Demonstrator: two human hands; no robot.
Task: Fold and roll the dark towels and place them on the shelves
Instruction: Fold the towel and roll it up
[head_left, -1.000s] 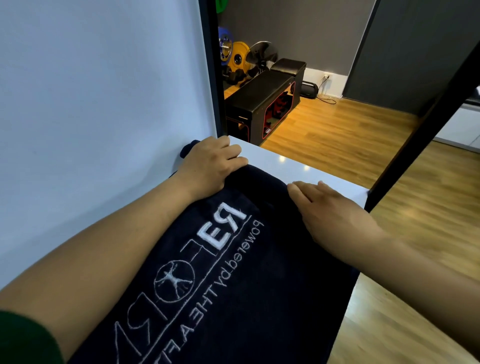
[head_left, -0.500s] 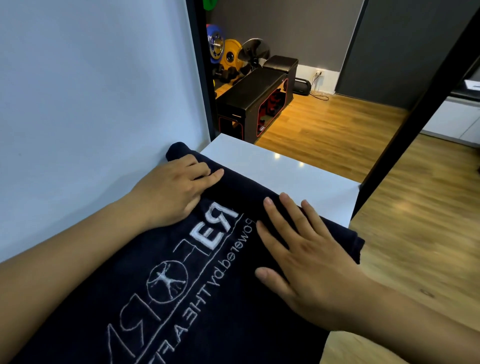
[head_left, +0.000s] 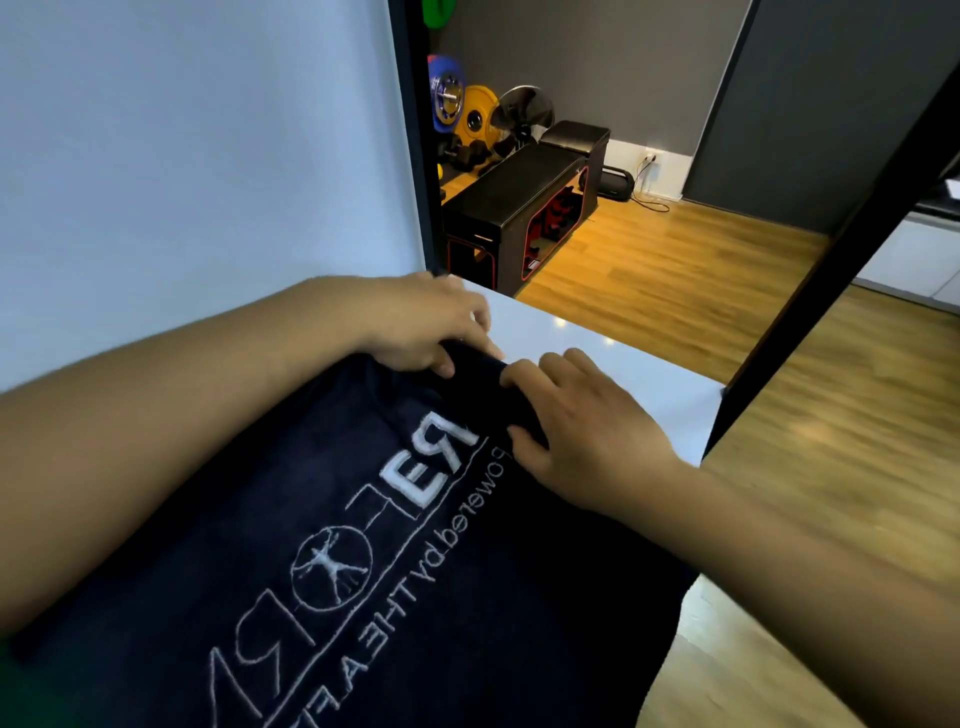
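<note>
**So, both hands at the far end of the towel**

The dark towel (head_left: 260, 519) is spread flat on the white shelf (head_left: 623, 374), with its near end running out of the bottom of the view. The white stitched logo faces up and reads upside down from here. The far edge is bunched up into a little hump.

The left hand (head_left: 426, 322) sits right at that hump, fingers curled and pinching the cloth, with the thumb tucked against the fold. The right hand (head_left: 592, 436) is just beside it, fingers bent over the same bunched edge and thumb pressing on top of the fabric.

A pale wall (head_left: 197, 182) runs along the left of the shelf and a black post (head_left: 841, 234) stands at its right corner. Behind it there's a black bench (head_left: 519, 192), some coloured weight plates (head_left: 475, 117) and the wood floor (head_left: 701, 270).
</note>
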